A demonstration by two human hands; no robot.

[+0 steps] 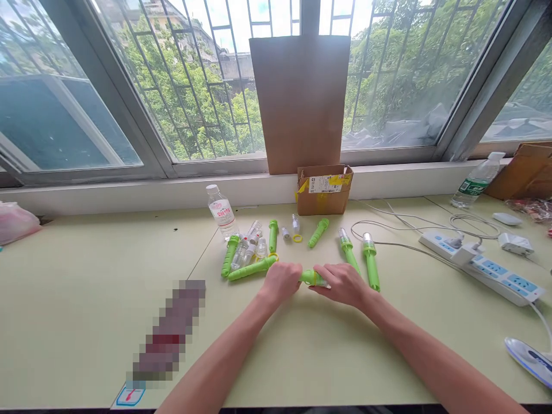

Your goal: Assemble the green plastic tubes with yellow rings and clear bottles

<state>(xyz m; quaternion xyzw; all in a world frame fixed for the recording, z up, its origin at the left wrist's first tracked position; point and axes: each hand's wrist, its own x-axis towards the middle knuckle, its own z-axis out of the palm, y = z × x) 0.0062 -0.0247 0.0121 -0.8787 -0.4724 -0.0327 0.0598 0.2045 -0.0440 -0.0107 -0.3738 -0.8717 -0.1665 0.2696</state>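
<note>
Near the middle of the table I hold a green torch-shaped light lying level between my hands. Its green body is wrapped by my left hand, fingers closed. My right hand is closed over the other end, where a yellow ring and part of a clear cap show. Two similar lights with clear caps, one light and another light, lie just beyond my right hand. To the left are several green bodies, clear caps and a yellow ring.
A water bottle stands behind the loose parts. An open cardboard box is at the wall, below a brown board. On the right are a power strip, cables and another bottle. A blurred-out object lies left.
</note>
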